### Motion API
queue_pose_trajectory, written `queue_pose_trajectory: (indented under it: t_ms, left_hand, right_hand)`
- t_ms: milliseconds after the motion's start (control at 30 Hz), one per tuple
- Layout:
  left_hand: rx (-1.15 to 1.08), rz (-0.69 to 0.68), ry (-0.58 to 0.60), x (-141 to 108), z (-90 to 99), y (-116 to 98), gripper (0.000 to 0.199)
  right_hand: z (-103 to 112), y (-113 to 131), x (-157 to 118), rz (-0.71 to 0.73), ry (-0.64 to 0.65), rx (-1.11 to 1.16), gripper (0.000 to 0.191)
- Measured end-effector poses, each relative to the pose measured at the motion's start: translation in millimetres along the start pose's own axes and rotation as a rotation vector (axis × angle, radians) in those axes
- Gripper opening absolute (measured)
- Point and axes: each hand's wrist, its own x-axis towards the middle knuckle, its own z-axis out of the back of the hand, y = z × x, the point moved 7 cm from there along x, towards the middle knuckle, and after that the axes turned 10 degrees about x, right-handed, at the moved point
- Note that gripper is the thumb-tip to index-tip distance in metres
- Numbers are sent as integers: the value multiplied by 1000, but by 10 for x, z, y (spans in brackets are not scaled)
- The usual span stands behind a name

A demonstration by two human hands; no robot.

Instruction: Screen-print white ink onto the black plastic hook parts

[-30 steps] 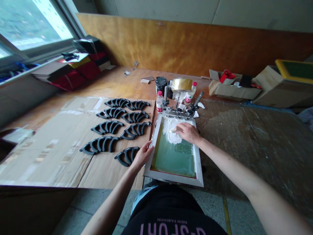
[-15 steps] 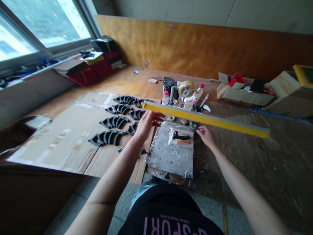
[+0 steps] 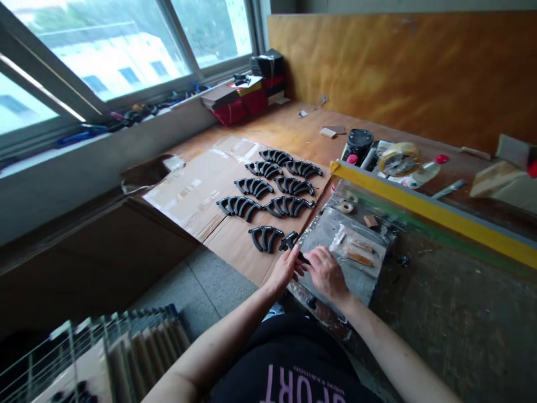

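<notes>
Near the front edge of the cardboard sheet (image 3: pixel 197 212), my left hand (image 3: pixel 287 268) and my right hand (image 3: pixel 326 272) meet around a small black curved part (image 3: pixel 302 258). Fingers of both hands are closed on it and cover much of its length. Just beyond my left hand lies a short black cluster (image 3: pixel 288 240), with a fan of black curved parts (image 3: pixel 265 238) to its left. Several more such fans (image 3: pixel 239 207) sit in rows farther back. A grey metal plate (image 3: pixel 314 238) is right of my hands, bearing a small board with orange-brown pieces (image 3: pixel 358 254).
A yellow-edged screen frame (image 3: pixel 436 215) slants above the plate at the right. Behind it are a black jar (image 3: pixel 359 138), a tape roll (image 3: pixel 400 159) and a bottle (image 3: pixel 428 170). A wire rack (image 3: pixel 71 347) stands at the lower left.
The view has turned left. My hands have come together near the cardboard's front edge. The black part that lay on the small board is gone from there; a black part is now in my hands.
</notes>
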Motion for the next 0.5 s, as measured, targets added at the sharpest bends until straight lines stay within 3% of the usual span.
queue_pose_trajectory:
  t_ms: [100, 200, 267, 367, 500]
  left_hand:
    - [62, 24, -237, 63, 730, 283, 62]
    - [260, 137, -381, 170, 1489, 631, 65]
    - [379, 228, -403, 267, 1850, 850, 68]
    - [478, 282, -344, 453, 2088, 1035, 67]
    - [576, 271, -256, 697, 2117, 1023, 62]
  right_hand:
    - [-512, 224, 282, 54, 116, 39, 30]
    - [-938, 131, 569, 15, 207, 0, 27]
    - [-1221, 9, 724, -38, 302, -72, 25]
    - [-1606, -139, 864, -143, 461, -181, 32]
    - [-1848, -153, 977, -176, 519, -269, 39]
